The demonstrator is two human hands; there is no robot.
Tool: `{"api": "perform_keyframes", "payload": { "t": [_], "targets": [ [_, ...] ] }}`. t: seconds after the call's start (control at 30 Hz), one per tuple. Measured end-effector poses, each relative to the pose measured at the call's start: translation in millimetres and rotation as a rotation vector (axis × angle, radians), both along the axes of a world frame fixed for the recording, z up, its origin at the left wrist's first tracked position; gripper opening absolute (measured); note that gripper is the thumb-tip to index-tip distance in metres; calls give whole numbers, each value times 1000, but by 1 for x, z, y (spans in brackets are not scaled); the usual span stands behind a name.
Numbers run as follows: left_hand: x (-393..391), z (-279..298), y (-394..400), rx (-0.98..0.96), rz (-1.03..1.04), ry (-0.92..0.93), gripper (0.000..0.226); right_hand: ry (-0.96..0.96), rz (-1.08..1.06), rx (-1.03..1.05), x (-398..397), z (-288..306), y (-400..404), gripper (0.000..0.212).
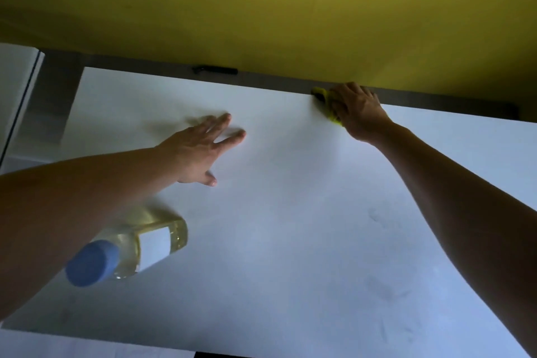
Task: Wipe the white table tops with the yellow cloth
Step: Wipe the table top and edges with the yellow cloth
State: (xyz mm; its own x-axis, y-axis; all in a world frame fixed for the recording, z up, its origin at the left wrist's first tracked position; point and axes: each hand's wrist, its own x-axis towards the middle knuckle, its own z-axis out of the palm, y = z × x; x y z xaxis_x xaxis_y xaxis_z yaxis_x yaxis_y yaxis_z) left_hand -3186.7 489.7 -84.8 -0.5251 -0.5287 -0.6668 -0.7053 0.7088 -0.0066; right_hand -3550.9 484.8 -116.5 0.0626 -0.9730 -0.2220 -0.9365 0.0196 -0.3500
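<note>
Now the right hand (356, 109) presses the yellow cloth (327, 102) against the white surface (290, 227) at its far edge, fingers seemingly curled over it. Left hand (200, 151) lies flat, fingers spread. Behind those fingers, a bottle (128, 250) bears a blank white label.

An office or classroom-like room is suggested: a plain white laminate tabletop (290, 227) is set with its far edge against a mustard-yellow wall (261, 9), and a 2nd white tabletop (17, 67) is seen beyond its far-left corner.
</note>
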Motion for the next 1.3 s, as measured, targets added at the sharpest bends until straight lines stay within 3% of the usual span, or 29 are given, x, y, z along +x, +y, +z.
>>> {"api": "perform_keyframes", "payload": {
  "t": [0.13,0.33,0.43,0.53,0.63,0.77,0.9,1.13,1.3],
  "targets": [
    [-3,6,2,4,9,-12,123,-4,-9,40,2,1,-8,55],
    [-16,16,7,27,74,-59,125,-4,138,31,101,-11,-48,43],
    [-25,24,13,26,166,-26,109,11,195,24,122,-12,-59,43],
    [-42,29,23,9,322,36,86,-10,201,5,85,-11,-51,42],
    [-69,21,38,-156,400,113,66,-23,158,-13,15,-10,-26,41],
    [-135,-9,63,-303,259,409,65,12,73,13,-86,-5,10,47],
    [-208,-47,93,-360,263,550,61,11,41,12,-123,-4,23,47],
    [-214,-70,99,-494,331,622,61,-38,112,11,-55,-12,-3,64],
    [-215,-71,97,-497,335,594,63,-57,249,-1,8,-17,-38,45]
  ]
}}
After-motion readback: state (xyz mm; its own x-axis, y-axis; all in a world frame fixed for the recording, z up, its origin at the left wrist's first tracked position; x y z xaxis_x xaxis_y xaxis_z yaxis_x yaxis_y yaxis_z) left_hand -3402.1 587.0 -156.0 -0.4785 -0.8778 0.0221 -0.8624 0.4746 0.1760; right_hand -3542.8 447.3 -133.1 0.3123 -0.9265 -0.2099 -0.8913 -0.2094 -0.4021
